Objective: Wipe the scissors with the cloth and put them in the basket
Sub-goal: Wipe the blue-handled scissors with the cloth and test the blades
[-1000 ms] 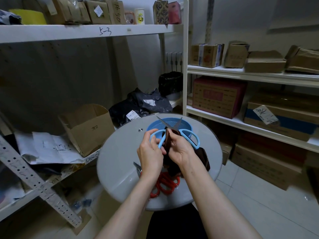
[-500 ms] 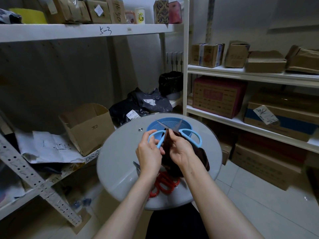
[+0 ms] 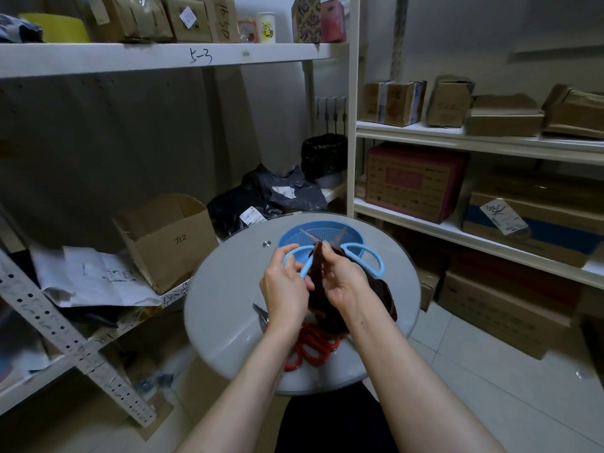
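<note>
Light-blue-handled scissors (image 3: 366,258) are held spread open above the round table, blade tips pointing away over the blue basket (image 3: 354,237). My left hand (image 3: 284,286) grips the left handle loop. My right hand (image 3: 343,279) pinches a dark brown cloth (image 3: 382,294) around the scissors near the pivot; the cloth hangs down below my wrist. Red-handled scissors (image 3: 310,349) lie on the table under my forearms, partly hidden.
The round grey table (image 3: 228,295) stands between white shelves. An open cardboard box (image 3: 170,240) and papers (image 3: 91,279) sit on the left shelf, black bags (image 3: 271,197) behind the table, and cartons (image 3: 415,181) fill the right shelves. Tiled floor (image 3: 490,387) lies to the right.
Both hands with the blue scissors and cloth have shifted slightly away, toward the basket; the cloth has slid a little along the scissors. The red scissors have not moved.
</note>
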